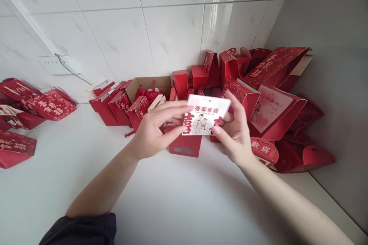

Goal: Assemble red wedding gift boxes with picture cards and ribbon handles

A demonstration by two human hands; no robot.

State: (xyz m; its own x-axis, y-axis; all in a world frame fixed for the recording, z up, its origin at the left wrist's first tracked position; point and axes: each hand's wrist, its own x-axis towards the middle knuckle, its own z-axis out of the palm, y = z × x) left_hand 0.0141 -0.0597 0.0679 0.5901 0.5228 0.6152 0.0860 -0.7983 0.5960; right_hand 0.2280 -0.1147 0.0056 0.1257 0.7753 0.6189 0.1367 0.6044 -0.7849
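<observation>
The white card (205,104) looks like stiff paper, smooth, with a soft shine. The red boxes (181,84) around it look like folded thick paper, mostly smooth and a little shiny. The open box (164,82) is plain brown cardboard inside, dull and not shiny. The red stuff (148,95) in it is crinkly, but cloth or paper is hard to tell. The wall tiles (172,34) are smooth and very glossy, with bright light on them. The counter (166,199) is smooth, with hardly any shine. The wall socket (54,67) looks like plastic. The dark sleeve (83,229) is soft, matt cloth.
</observation>
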